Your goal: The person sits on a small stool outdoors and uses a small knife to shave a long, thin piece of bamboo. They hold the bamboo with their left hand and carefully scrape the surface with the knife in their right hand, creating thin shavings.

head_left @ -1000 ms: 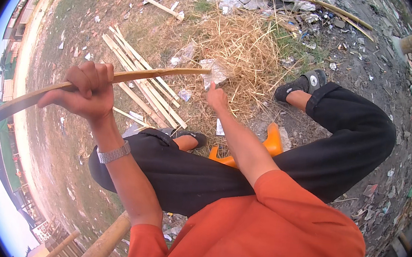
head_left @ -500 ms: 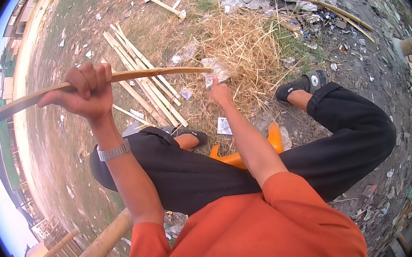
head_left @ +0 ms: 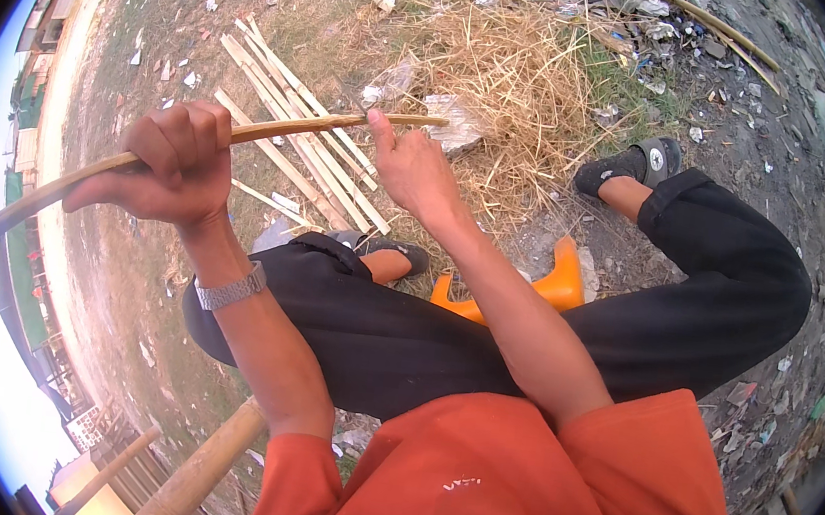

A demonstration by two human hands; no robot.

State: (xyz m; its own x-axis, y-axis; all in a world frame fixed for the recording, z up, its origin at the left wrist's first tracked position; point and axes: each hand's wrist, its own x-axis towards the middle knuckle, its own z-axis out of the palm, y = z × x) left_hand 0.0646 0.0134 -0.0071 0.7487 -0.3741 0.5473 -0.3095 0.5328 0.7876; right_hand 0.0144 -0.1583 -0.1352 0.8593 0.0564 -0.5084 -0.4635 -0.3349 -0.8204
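Fingers of the left hand (head_left: pixel 173 164) wrap tight round a long bamboo strip (head_left: pixel 244 135), held level above split slats (head_left: pixel 295 135) on the ground; the right hand (head_left: pixel 412 169) touches it near its far end, fingers loose. Probably light, springy, with splintery edges; best gripped mid-length.

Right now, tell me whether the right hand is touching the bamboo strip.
Touching. In the head view the right hand has its raised finger against the bamboo strip near its far end, with no gap visible, while the left hand grips it.
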